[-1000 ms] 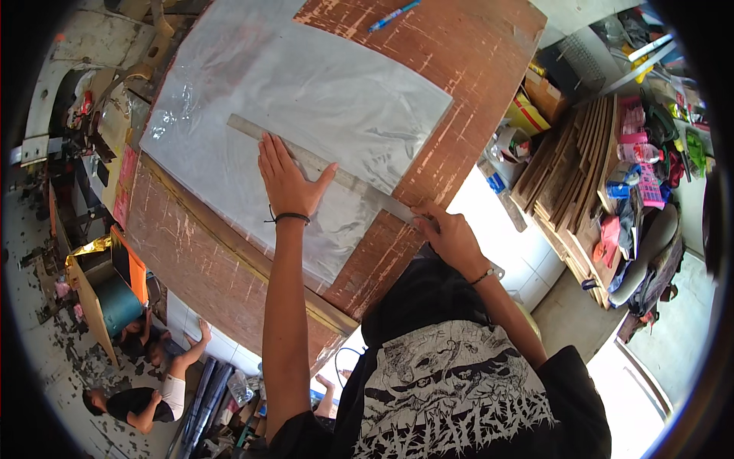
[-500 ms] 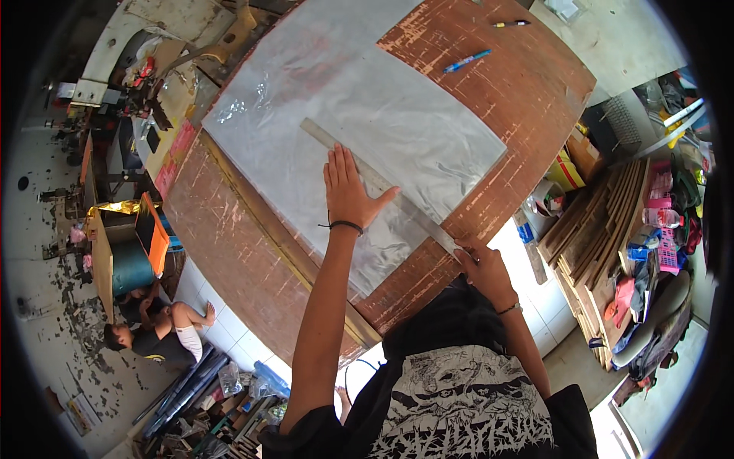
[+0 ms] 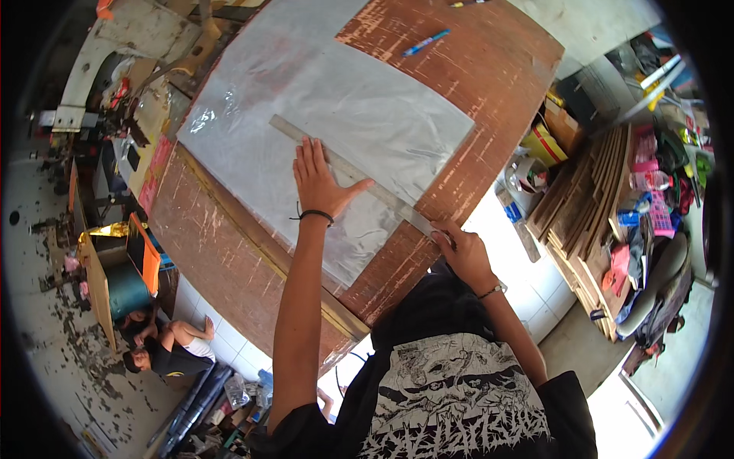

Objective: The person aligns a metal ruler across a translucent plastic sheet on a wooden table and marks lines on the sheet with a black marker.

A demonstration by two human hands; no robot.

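A clear plastic sheet (image 3: 390, 107) lies flat over a worn brown tabletop (image 3: 482, 92), with small wrinkles and shiny patches. Across it, slanting from upper left to lower right, rests a long metal ruler (image 3: 401, 206). My left hand (image 3: 321, 183) presses down on the ruler and sheet, fingers stretched and thumb spread out. At the ruler's near end, beyond the sheet's edge, my right hand (image 3: 462, 252) has its fingers curled closed against the ruler. Whatever sits inside those fingers is hidden; a small dark bit shows between them.
A blue pen (image 3: 426, 43) and a second pen (image 3: 466, 3) lie on the far tabletop. Stacked wooden boards (image 3: 585, 206) stand at the right, beside mixed clutter. Another person (image 3: 172, 348) is low down at the left, near a teal drum (image 3: 131, 291).
The whole scene has shifted left and slightly up in the picture. Both hands keep their places on the ruler, which stays put on the sheet.
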